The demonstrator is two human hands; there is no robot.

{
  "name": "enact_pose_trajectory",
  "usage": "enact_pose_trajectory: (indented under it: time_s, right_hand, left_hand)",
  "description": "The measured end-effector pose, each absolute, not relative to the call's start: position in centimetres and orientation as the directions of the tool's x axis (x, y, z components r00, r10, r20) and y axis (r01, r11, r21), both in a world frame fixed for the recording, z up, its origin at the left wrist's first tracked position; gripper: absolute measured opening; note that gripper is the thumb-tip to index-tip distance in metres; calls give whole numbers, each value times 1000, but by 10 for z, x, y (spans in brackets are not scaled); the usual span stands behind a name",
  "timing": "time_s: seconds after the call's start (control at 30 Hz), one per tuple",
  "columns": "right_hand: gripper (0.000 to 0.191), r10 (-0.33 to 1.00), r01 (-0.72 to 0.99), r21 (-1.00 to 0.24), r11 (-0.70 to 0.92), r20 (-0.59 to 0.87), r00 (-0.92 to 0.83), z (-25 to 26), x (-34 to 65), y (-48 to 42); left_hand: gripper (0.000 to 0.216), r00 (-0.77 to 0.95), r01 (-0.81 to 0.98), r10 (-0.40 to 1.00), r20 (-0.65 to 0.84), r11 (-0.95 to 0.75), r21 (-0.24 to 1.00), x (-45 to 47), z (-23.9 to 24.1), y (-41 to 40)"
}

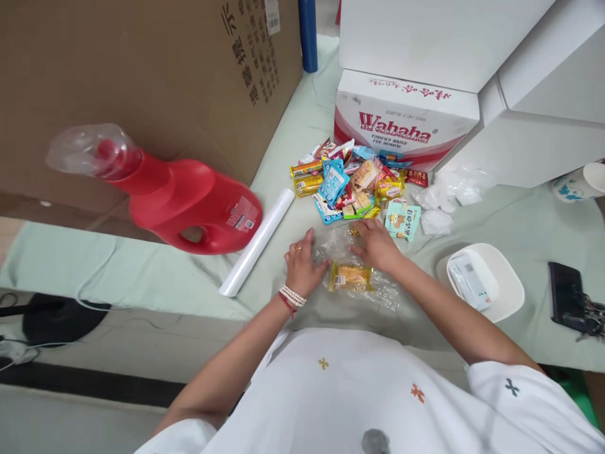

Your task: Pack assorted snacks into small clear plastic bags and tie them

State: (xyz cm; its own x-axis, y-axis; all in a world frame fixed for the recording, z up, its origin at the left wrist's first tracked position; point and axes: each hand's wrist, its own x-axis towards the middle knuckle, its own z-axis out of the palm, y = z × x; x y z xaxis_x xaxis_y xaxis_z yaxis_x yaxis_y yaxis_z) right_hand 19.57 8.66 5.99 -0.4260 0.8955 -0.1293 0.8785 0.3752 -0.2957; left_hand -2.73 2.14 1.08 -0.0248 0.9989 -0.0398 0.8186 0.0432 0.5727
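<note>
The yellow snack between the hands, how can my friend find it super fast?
Find the big Wahaha box, then come nearer, past the colourful snack pile. Stop at the clear plastic between the left hand and right hand. The yellow-wrapped snack there lies apart from the pile, which holds other yellow packets.

Snack packets (334, 183) before the Wahaha carton (401, 128) partly hiding one another, their fine print too small for you, brown box (118, 88) left of it cut off, your shirt (350, 397) cropped below it
</note>
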Motion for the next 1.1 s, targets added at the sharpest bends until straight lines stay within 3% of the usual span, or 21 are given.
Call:
enact_pose_trajectory:
  time_s: [0.07, 0.13, 0.23, 0.33, 0.43, 0.53, 0.63, 0.77, 0.87, 1.0, 1.1]
  right_hand:
    - [34, 891, 891, -277, 359, -184, -416, 51, 181, 97]
    - [18, 882, 890, -320, 326, -235, -408, 48, 177, 102]
    - [18, 873, 829, -428, 360, -160, -461, 59, 182, 96]
    - [20, 814, 764, -391, 514, -60, -578, 80, 186, 71]
    - [22, 702, 712, -273, 647, -151, -696, 91, 184, 34]
    - [29, 621, 664, -245, 706, -236, -748, 83, 182, 2]
    - [40, 646, 687, -298, 663, -236, -726, 66, 184, -13]
    - [37, 679, 682, -431, 590, -192, -709, 54, 185, -15]
    - [33, 702, 646, -527, 552, -125, -701, 53, 188, -13]
    - [32, 766, 508, -739, 443, 18, -642, 43, 206, -19]
    - [30, 955, 647, -723, 242, 61, -289, 31, 218, -33]
  left_hand:
    - [91, -5, 777, 996, -91, 61, 626, -29, 12, 25]
    - [75, 22, 762, 990, -143, 76, 643, -31, 13, 28]
    - [28, 42, 776, 984, -176, 79, 626, -33, 13, 31]
    - [4, 18, 784, 993, -120, 61, 618, -32, 10, 29]
    - [14, -11, 784, 999, -53, 42, 619, -31, 7, 26]
    - [13, -19, 761, 1000, -6, 18, 649, -41, 11, 23]
    - [7, 94, 683, 995, -28, -45, 729, -63, 25, 16]
    - [10, 216, 525, 954, -209, 67, 849, -72, 51, 2]
    - [18, 336, 471, 930, -147, -30, 882, -43, 58, -6]
    - [31, 465, 559, 885, -36, -262, 787, 4, 46, -12]
    - [31, 451, 725, 892, -3, -365, 584, 20, 36, -15]
